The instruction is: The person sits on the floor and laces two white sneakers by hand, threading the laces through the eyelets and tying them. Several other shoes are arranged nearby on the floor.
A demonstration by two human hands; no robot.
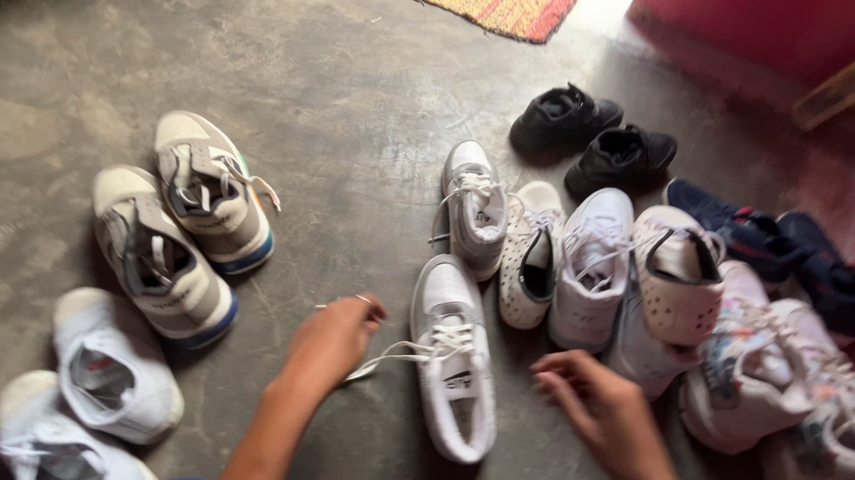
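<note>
We note a white sneaker (453,358) on the concrete floor (337,96), between our hands. Left hand (332,339) pinches its lace (388,356) (pulled taut); right hand (600,410) rests loosely curled, holding nothing. Jumbled white shoes (590,269) crowd rightward; black pair (591,138) beyond.

White low-top lace-up sneaker (453,358), leather-like upper, lying upright on its sole on the bare grey concrete floor (338,106), toe pointing away from the viewer and heel toward the floor's near edge. The opening faces upward, showing a pale insole and a dark mark on the tongue. The white laces (395,354) are untied: loose strands trail from the eyelets leftward across the floor, one end raised and pinched in the fingers of the left hand (332,339). The right hand (600,408) lies just beside the heel, fingers curled.
</note>
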